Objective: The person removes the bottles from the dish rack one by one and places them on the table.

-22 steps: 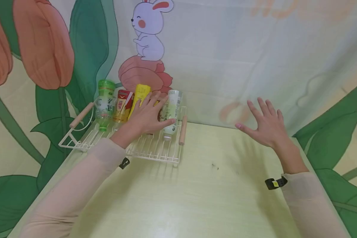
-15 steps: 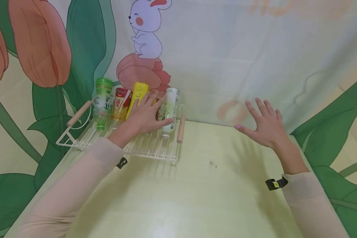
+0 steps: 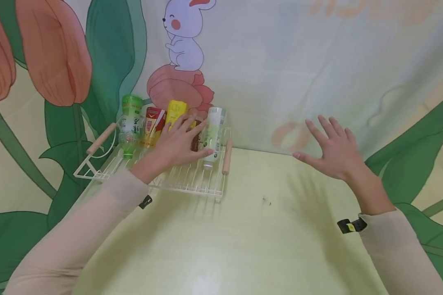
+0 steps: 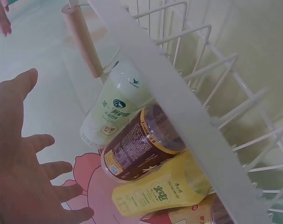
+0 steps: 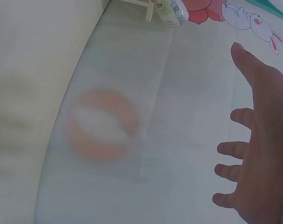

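My left hand (image 3: 175, 145) hovers with spread fingers above the bottles in a white wire rack (image 3: 186, 188). The left wrist view shows this hand (image 4: 29, 163) apart from the bottles and holding nothing. The bottles lean in a row: a green bottle (image 3: 130, 127), a red and yellow bottle (image 3: 153, 126), a yellow bottle (image 3: 177, 110), a dark brown bottle (image 4: 139, 144) and a pale green and white bottle (image 3: 214, 133). In the head view my hand partly hides the yellow and brown ones. To the right, my right hand (image 3: 336, 153) is raised over the table, fingers spread, touching nothing.
The rack has a wooden handle (image 3: 227, 157) on its right and another wooden handle (image 3: 101, 138) on its left. It stands at the back left of the pale green table (image 3: 243, 246). Behind hangs a printed curtain (image 3: 258, 82) with a rabbit and tulips. Small dark marks dot the table.
Relative to the rack, my left hand has shifted slightly left. My right hand and forearm have moved a little to the right. The bottles and rack stay in place, and the head view has shifted slightly.
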`<state>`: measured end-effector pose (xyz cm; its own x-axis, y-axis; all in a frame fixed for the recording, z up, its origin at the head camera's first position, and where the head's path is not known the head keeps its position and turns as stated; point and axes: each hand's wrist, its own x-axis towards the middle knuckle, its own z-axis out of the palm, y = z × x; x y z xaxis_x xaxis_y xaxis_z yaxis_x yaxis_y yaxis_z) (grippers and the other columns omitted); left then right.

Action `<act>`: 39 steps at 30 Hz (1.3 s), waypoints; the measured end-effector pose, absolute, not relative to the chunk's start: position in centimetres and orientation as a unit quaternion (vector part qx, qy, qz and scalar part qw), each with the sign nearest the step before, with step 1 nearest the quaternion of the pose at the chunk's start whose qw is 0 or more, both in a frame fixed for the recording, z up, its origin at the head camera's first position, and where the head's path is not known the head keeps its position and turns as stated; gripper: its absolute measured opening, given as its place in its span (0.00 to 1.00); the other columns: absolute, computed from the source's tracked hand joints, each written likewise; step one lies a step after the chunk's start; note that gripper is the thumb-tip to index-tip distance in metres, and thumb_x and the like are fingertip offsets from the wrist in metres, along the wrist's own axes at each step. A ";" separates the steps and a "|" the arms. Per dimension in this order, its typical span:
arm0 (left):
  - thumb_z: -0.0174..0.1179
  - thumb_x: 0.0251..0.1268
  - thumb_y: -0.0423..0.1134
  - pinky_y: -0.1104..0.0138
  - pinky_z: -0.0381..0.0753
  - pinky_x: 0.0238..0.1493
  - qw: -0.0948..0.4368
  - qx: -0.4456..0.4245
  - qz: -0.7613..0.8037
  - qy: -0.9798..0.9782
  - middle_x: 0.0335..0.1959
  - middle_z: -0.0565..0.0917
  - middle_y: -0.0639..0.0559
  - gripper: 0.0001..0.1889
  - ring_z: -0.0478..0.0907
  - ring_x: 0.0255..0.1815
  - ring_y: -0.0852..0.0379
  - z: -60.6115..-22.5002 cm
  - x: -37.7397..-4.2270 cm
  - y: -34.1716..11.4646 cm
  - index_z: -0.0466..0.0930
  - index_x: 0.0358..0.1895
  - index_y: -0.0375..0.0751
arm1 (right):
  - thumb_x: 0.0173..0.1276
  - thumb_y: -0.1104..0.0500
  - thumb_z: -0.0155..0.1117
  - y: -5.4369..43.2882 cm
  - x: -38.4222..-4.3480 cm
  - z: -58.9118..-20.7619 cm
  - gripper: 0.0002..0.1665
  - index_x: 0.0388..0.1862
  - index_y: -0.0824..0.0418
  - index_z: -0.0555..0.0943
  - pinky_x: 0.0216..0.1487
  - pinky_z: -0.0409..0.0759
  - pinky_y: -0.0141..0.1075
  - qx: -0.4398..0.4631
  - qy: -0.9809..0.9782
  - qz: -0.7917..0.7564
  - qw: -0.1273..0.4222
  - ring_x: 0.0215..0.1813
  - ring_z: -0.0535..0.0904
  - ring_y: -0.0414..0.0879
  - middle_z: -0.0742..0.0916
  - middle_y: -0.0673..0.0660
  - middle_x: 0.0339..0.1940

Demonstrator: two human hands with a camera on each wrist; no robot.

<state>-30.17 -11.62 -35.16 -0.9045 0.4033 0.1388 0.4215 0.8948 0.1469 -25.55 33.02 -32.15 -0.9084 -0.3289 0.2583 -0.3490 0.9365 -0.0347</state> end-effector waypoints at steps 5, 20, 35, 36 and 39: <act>0.51 0.67 0.79 0.30 0.41 0.79 0.049 -0.207 -0.094 -0.973 0.89 0.43 0.49 0.51 0.38 0.88 0.37 -34.4 -30.2 -11.8 0.47 0.88 0.63 | 0.72 0.25 0.59 32.7 -25.5 -31.4 0.59 0.90 0.48 0.49 0.75 0.44 0.77 0.175 -0.976 0.048 0.122 0.87 0.42 0.69 0.53 0.66 0.88; 0.50 0.67 0.79 0.35 0.48 0.81 0.048 -0.213 -0.100 -0.971 0.89 0.47 0.49 0.52 0.43 0.87 0.37 -34.2 -30.0 -11.9 0.48 0.88 0.59 | 0.71 0.27 0.63 33.5 -25.2 -32.1 0.59 0.90 0.49 0.52 0.75 0.47 0.76 0.176 -0.970 0.078 0.147 0.87 0.44 0.68 0.54 0.64 0.88; 0.50 0.65 0.81 0.34 0.37 0.81 0.077 -0.183 -0.124 -0.972 0.89 0.43 0.54 0.56 0.40 0.88 0.38 -33.6 -30.5 -12.2 0.42 0.89 0.57 | 0.72 0.30 0.64 32.9 -25.4 -31.8 0.58 0.90 0.49 0.51 0.74 0.48 0.77 0.189 -0.965 0.100 0.153 0.87 0.45 0.67 0.53 0.63 0.89; 0.51 0.65 0.81 0.34 0.37 0.81 0.077 -0.181 -0.129 -0.972 0.89 0.43 0.54 0.56 0.40 0.88 0.38 -33.5 -30.5 -12.1 0.42 0.89 0.58 | 0.72 0.30 0.64 32.8 -25.4 -31.7 0.58 0.90 0.49 0.51 0.74 0.48 0.77 0.188 -0.965 0.102 0.154 0.87 0.45 0.67 0.53 0.63 0.89; 0.52 0.66 0.80 0.34 0.36 0.81 0.079 -0.185 -0.148 -0.968 0.89 0.43 0.53 0.56 0.40 0.88 0.39 -33.3 -30.7 -11.9 0.41 0.89 0.57 | 0.73 0.30 0.63 32.5 -25.5 -31.8 0.57 0.90 0.48 0.49 0.74 0.49 0.78 0.185 -0.965 0.111 0.150 0.87 0.44 0.67 0.53 0.62 0.89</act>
